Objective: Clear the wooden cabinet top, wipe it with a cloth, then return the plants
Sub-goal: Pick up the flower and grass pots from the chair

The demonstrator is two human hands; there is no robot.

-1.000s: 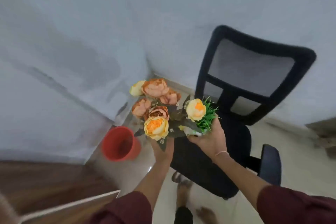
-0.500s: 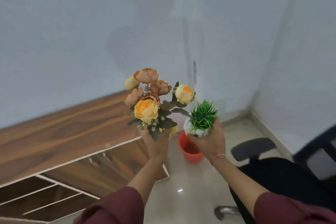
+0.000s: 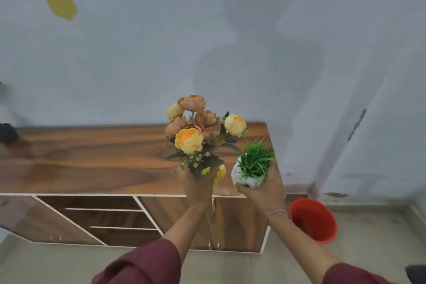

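Change: both plants now hang over the cabinet top (image 3: 92, 159); half a second ago they were off its end, above the bucket (image 3: 312, 221).
Left hand (image 3: 198, 185): fingers wrapped round the yellow vase (image 3: 220, 174), flowers (image 3: 196, 134) upright above the grip.
Right hand (image 3: 262, 193): fingers curled under and round the white pot (image 3: 239, 180), grass (image 3: 253, 161) rising above the grip.
Reason for hold: low grips keep both plants upright and leave the bases free, judged ready for setting down.
Location: both plants are in the air, just beside each other, over the top's right end. The bucket is below and right of the right hand's grip.
Count: plants 2, one per hand; blooms about 7; cabinet 1; bucket 1.
Task stage: return of plants, judged. No cloth is in view.
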